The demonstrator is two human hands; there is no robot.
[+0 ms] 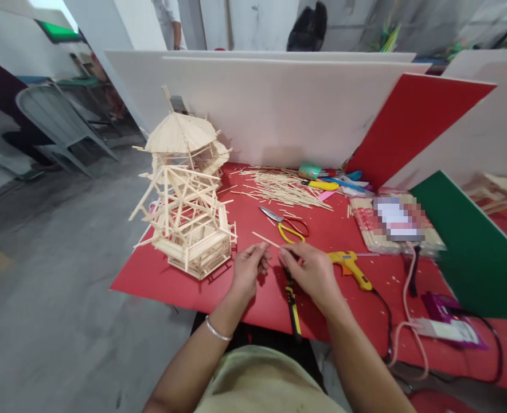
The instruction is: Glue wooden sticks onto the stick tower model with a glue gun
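A thin wooden stick (pixel 264 238) is pinched in my right hand (pixel 314 269), its free end pointing up and left. My left hand (pixel 249 267) is closed with thumb and fingertips together, just below the stick; whether they grip anything is unclear. Pliers with black and yellow handles (pixel 294 312) lie below my right hand. Beyond the hands are scissors with red and yellow handles (pixel 288 225), blades apart. Left of my hands stands a pavilion-like model of glued sticks (pixel 193 229), with a second, roofed model (pixel 180 135) behind it.
Loose sticks (pixel 279 186) are heaped at the back of the red tabletop (pixel 236 304), near a yellow-handled cutter (pixel 322 185). On the right are a yellow glue gun (pixel 352 269), a bagged stick pack (pixel 365 226) under a phone (pixel 397 218), and a power strip (pixel 445 330) with cables.
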